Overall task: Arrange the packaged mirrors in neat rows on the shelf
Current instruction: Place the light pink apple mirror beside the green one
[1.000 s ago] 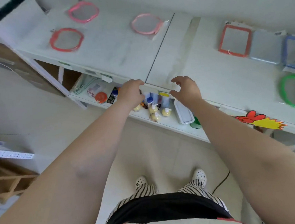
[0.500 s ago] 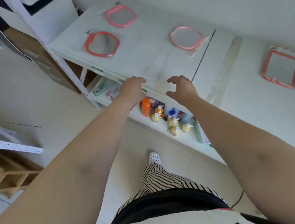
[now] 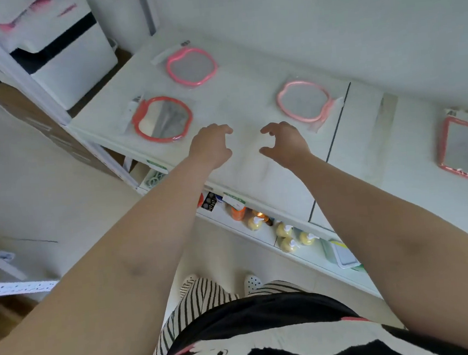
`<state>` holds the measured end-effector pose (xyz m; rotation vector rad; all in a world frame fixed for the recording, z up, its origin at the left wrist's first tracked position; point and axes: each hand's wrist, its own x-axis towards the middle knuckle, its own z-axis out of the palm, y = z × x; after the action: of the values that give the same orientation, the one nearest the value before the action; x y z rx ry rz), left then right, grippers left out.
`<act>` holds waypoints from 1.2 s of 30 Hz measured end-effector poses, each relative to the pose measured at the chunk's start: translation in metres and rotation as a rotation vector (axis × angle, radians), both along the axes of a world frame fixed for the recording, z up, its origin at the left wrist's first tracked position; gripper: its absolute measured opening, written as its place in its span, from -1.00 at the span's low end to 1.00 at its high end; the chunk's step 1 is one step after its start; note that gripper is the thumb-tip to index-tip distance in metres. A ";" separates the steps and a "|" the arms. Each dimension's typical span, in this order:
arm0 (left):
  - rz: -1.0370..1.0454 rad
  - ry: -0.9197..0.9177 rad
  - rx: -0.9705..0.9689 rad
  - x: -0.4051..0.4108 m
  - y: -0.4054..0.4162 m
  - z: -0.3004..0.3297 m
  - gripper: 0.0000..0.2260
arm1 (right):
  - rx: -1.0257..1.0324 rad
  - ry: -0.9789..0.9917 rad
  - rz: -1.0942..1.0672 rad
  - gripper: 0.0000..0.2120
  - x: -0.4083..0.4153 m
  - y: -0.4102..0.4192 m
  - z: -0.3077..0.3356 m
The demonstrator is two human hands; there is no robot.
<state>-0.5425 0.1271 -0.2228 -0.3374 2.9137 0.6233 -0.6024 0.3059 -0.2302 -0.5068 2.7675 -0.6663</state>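
Note:
Three apple-shaped packaged mirrors lie flat on the white shelf top [image 3: 242,97]: a red-framed mirror [image 3: 162,119] near the front left, a pink-framed mirror [image 3: 191,66] behind it, and a pale pink mirror [image 3: 303,101] to the right. A square red-framed mirror [image 3: 465,151] lies at the far right edge. My left hand [image 3: 209,146] hovers over the shelf just right of the red mirror, fingers curled and apart, holding nothing. My right hand [image 3: 284,141] is beside it, below the pale pink mirror, also empty with fingers spread.
A lower shelf [image 3: 263,231] under the top holds an orange bottle [image 3: 238,212], several yellow pump bottles [image 3: 285,237] and a flat white box [image 3: 343,254]. A white and black box [image 3: 63,48] stands at the back left beside the shelf's upright post [image 3: 14,72].
The view has swung left, so the blue and green mirrors at the right have left the frame. Both hands have moved forward from the shelf's front edge over its top, staying empty.

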 end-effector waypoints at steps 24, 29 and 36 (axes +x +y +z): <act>-0.563 -0.008 0.025 -0.166 0.010 0.004 -0.54 | 0.019 -0.025 -0.727 -0.55 -0.036 0.019 0.017; -0.416 -0.068 0.129 -0.181 0.030 -0.003 -0.59 | -0.091 -0.062 -0.835 -0.53 -0.057 0.040 0.003; -0.259 -0.187 0.316 -0.209 0.050 -0.033 -0.51 | -0.242 -0.129 -0.931 -0.45 -0.086 0.052 -0.022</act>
<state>-0.7514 0.1774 -0.2555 0.0197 2.5668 0.9329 -0.6887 0.3576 -0.2521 0.8258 2.6963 -1.1570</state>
